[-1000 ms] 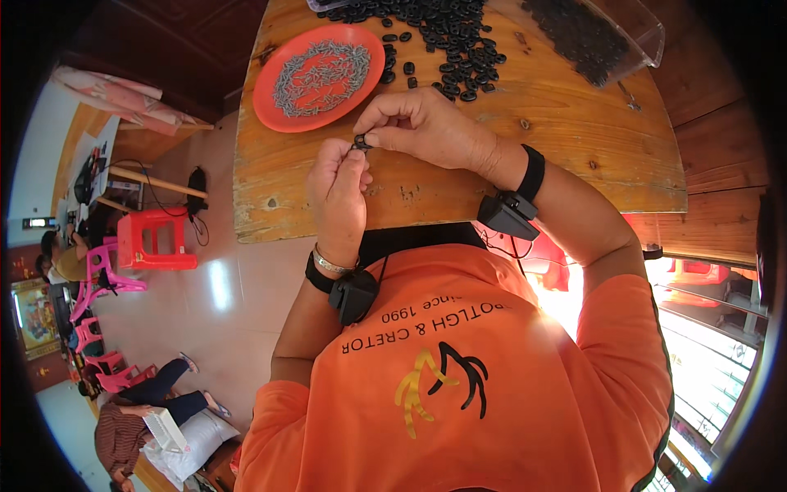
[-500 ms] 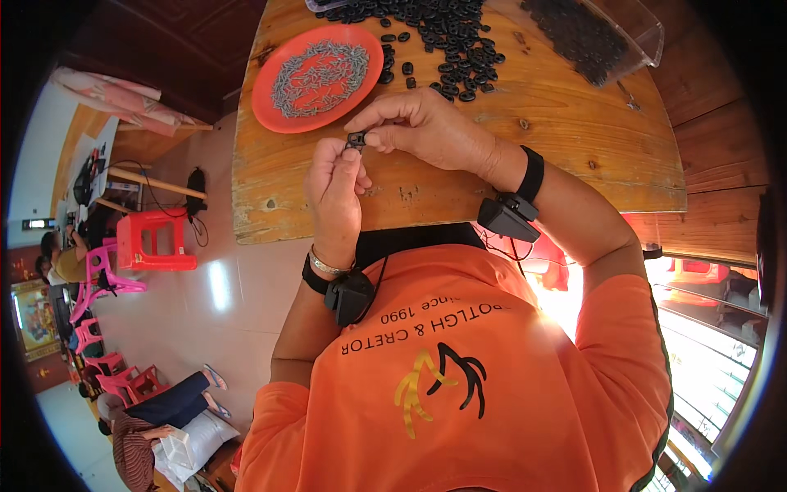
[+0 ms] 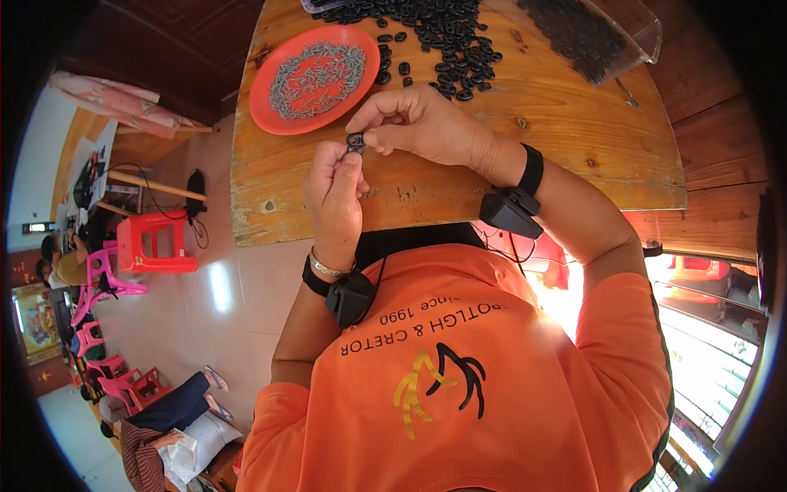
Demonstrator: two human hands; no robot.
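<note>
A small black plastic piece with a hole through it (image 3: 355, 140) is pinched between both my hands, above the wooden table (image 3: 492, 180). My left hand (image 3: 335, 184) grips its lower end between thumb and forefinger. From the other side, my right hand (image 3: 422, 127) holds the upper end with thumb and forefinger. Just beyond them lies a round red plate (image 3: 270, 123) with many small grey metal pins or screws (image 3: 320, 78). Whether a pin sits in the held piece cannot be made out.
Loose black plastic pieces (image 3: 447, 33) lie heaped at the table's far side, a few scattered near the plate. At the far right, a clear plastic box (image 3: 648, 49) lies with more dark parts. A red stool (image 3: 156, 242) stands left of the table; a seated person (image 3: 152, 447) is farther off.
The held piece has tilted slightly, so its hole shows more plainly. Both hands keep their pinch and have barely moved.
</note>
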